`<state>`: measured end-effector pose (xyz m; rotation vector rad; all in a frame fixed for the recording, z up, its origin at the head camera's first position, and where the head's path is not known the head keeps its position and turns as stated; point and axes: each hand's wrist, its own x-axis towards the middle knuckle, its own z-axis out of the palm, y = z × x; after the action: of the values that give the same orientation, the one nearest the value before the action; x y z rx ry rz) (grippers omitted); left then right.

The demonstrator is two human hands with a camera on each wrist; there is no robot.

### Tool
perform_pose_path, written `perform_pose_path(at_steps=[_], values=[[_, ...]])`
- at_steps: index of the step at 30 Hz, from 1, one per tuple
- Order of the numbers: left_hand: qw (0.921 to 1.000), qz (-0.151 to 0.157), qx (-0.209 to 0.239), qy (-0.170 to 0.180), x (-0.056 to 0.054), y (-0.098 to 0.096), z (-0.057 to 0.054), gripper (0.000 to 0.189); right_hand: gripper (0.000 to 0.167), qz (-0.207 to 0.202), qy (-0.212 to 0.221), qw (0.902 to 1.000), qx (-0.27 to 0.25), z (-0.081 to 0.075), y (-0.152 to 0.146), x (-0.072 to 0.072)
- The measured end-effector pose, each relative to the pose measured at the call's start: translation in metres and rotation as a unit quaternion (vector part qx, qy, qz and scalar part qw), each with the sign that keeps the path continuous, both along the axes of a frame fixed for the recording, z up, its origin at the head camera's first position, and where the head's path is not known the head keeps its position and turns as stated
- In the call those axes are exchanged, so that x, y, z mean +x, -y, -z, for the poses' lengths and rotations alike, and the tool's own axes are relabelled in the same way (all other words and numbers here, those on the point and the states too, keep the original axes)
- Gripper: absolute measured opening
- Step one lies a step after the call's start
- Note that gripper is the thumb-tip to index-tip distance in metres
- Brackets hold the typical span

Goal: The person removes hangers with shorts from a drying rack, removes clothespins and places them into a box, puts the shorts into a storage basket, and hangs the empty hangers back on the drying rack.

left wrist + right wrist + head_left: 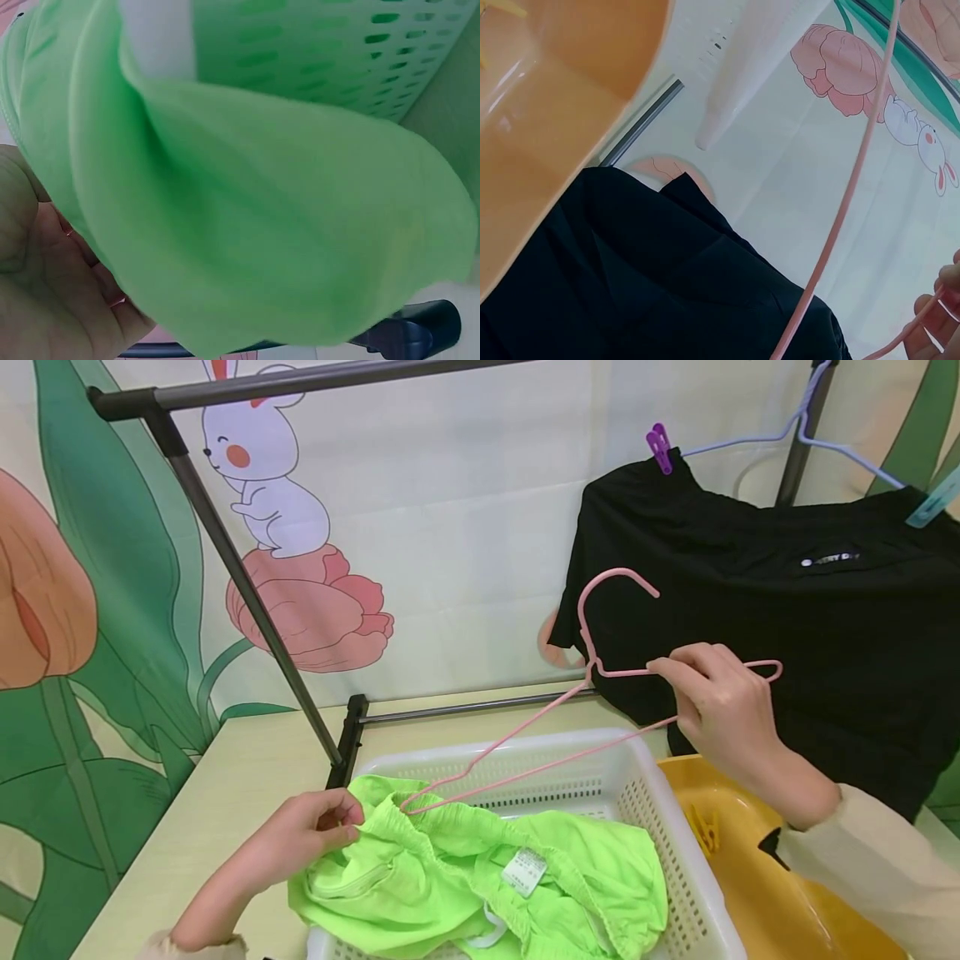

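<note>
Lime green shorts (405, 893) with an elastic waistband and a white tag lie over the white basket. At the waistband's left end, my left hand (296, 831) pinches the fabric between thumb and fingers. My right hand (727, 710) holds a pink hanger (590, 662) by one arm, hook upward. The hanger slants down to the left, and its lower corner sits at the waistband opening, close to the left hand. In the left wrist view, a green flap of the shorts (300, 217) hides part of the left hand. The right wrist view shows fingers around the pink hanger (836, 217).
The white basket (678, 860) stands on the table beside an orange-yellow basin (780, 877) holding a yellow clothespin (705, 828). Behind rises a dark metal rack (247, 585). Black shorts (750, 552) hang from a blue hanger (750, 441) by purple (659, 448) and teal clothespins (933, 500).
</note>
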<state>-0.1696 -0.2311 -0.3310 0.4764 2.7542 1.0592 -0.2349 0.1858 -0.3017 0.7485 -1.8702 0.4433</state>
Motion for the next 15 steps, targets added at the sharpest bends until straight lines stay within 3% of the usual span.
perform_pose_path(at_steps=[15], values=[[0.9999,-0.008,-0.002,0.013,0.000,0.013,0.014,0.006,0.022,-0.031,-0.025,0.9986,-0.033,-0.013,0.017,-0.007]])
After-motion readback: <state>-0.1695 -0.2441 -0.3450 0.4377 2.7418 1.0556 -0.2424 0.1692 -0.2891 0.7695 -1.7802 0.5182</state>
